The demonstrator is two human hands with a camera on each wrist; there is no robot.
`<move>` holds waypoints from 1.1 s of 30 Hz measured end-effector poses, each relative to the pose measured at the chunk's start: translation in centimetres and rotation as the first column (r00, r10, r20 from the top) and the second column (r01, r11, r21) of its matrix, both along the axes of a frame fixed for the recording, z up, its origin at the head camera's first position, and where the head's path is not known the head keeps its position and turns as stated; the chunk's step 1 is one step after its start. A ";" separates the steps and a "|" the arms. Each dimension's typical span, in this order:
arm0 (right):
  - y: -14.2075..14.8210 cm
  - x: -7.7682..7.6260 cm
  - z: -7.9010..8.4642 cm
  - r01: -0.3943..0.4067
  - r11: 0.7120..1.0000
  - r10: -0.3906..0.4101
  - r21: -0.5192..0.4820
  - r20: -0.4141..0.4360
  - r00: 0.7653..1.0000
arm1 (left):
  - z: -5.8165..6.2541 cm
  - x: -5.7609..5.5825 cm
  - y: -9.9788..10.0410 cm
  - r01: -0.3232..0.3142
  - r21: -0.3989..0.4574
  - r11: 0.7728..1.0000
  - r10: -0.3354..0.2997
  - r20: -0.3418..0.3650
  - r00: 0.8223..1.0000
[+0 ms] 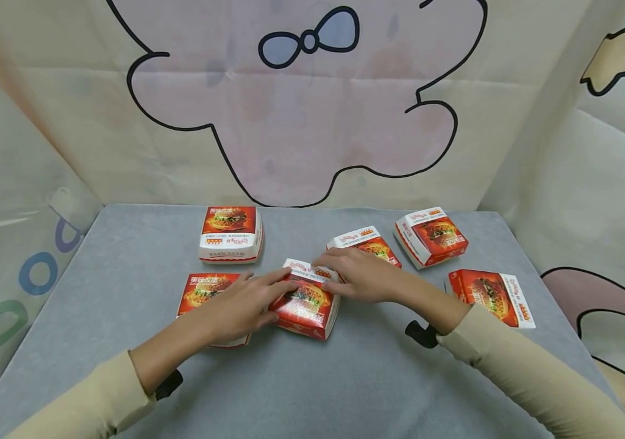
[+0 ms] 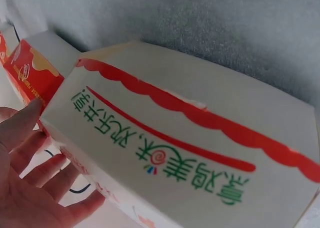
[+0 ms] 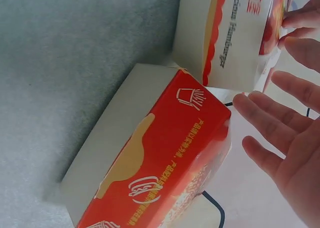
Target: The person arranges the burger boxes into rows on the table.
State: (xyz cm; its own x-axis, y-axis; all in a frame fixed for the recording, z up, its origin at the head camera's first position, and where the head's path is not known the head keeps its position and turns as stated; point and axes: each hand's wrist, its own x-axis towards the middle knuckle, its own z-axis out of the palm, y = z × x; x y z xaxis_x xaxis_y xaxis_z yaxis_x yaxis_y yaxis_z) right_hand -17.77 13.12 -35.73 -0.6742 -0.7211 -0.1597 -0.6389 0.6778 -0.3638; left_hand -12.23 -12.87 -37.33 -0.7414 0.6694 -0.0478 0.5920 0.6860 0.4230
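Observation:
A red and white burger box lies near the middle of the table, slightly turned. My left hand reaches over the front-left burger box, its fingers at the middle box's left side. On the opposite side, my right hand has its fingertips at that box's upper right edge, partly covering another burger box behind it. Loosely spread fingers show in the left wrist view, beside the white side of the front-left box. In the right wrist view the fingers are extended and apart.
Another burger box sits at the back left. Two more stand on the right: one at the back, one nearer beside my right forearm. A grey cloth covers the table; printed curtains hang behind and at both sides.

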 end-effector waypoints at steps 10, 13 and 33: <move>-0.7 -0.6 0.6 -0.017 0.999 0.020 -0.032 0.105 0.994 | 0.0 -0.4 -0.2 0.073 0.004 0.997 -0.073 -0.013 0.997; -1.1 -0.8 0.5 -0.041 0.998 0.047 -0.045 0.153 0.987 | 0.0 -0.6 -0.1 0.085 -0.001 0.996 -0.085 -0.011 0.996; -1.8 -0.8 -0.3 -0.037 0.999 0.034 0.031 0.100 0.994 | 0.2 0.2 0.7 -0.083 -0.001 0.997 0.081 -0.225 0.971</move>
State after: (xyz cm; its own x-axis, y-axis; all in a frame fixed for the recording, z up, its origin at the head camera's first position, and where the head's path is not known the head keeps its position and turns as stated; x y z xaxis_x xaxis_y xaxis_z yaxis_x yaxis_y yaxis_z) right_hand -18.56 11.30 -36.03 -0.6277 -0.7377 -0.2486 -0.6249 0.6679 -0.4042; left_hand -12.04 -12.18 -37.08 -0.7861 0.6064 0.1200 0.6129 0.7395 0.2783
